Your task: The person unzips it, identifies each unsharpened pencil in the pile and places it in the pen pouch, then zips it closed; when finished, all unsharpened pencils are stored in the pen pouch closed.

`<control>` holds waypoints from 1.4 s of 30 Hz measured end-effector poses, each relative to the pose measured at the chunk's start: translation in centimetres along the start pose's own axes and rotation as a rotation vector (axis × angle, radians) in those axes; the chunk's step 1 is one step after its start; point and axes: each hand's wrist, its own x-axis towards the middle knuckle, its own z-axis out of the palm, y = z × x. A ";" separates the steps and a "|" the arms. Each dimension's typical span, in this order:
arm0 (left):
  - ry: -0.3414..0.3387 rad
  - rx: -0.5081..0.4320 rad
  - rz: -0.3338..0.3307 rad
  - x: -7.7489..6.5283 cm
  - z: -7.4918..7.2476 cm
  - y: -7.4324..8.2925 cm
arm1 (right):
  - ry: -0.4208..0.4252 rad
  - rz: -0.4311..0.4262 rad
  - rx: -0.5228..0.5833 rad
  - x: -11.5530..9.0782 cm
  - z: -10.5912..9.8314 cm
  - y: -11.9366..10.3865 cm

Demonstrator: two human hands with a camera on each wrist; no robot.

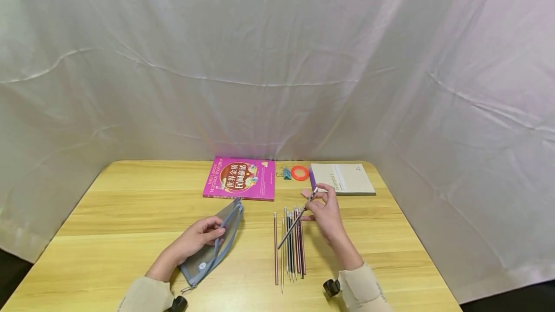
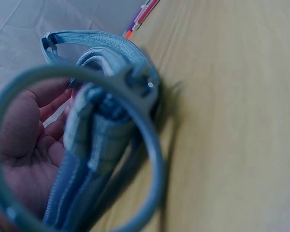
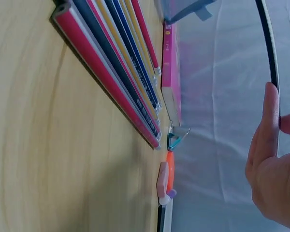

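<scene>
A grey-blue zip pencil pouch point(image 1: 200, 257) slants across the left part of the table with its zipped mouth parted. My left hand point(image 1: 200, 236) grips one edge of that mouth, thumb over the zip. In the left wrist view, the zip edge point(image 2: 70, 193) runs beside the palm, and a round ring point(image 2: 157, 174) looms close to the camera. Between thumb and fingers, my right hand point(image 1: 327, 213) pinches a dark pencil point(image 1: 290, 231) near its eraser end. That pencil is raised and slanted over several pencils point(image 3: 104, 72) lying side by side on the wood, eraser ends away from me.
Along the back lie a pink book point(image 1: 264, 184), a blue binder clip point(image 1: 287, 174), an orange ring point(image 1: 294, 179) and a pale notebook point(image 1: 355, 177). A pink eraser point(image 3: 162, 179) sits near the notebook, beside a purple strip point(image 1: 312, 177). Grey cloth point(image 1: 260, 61) walls surround the table.
</scene>
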 end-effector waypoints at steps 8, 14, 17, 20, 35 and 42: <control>-0.002 -0.005 0.000 0.0 0.0 0.0 | 0.007 0.010 0.019 -0.2 0.4 0.0; 0.005 -0.007 -0.001 0.0 0.0 0.1 | -0.024 0.025 -0.010 -0.2 0.9 0.0; 0.019 -0.015 -0.006 0.0 0.1 0.2 | -0.043 0.024 0.005 -0.2 1.1 0.1; 0.038 -0.039 -0.014 -0.1 0.4 0.3 | -0.049 0.012 0.021 -0.3 1.2 0.2; 0.088 -0.097 -0.037 -0.1 1.3 0.4 | -0.037 -0.020 -0.010 -0.7 2.2 0.6; 0.073 -0.064 -0.023 0.0 1.3 0.2 | -0.063 -0.054 -0.028 -1.0 2.8 0.9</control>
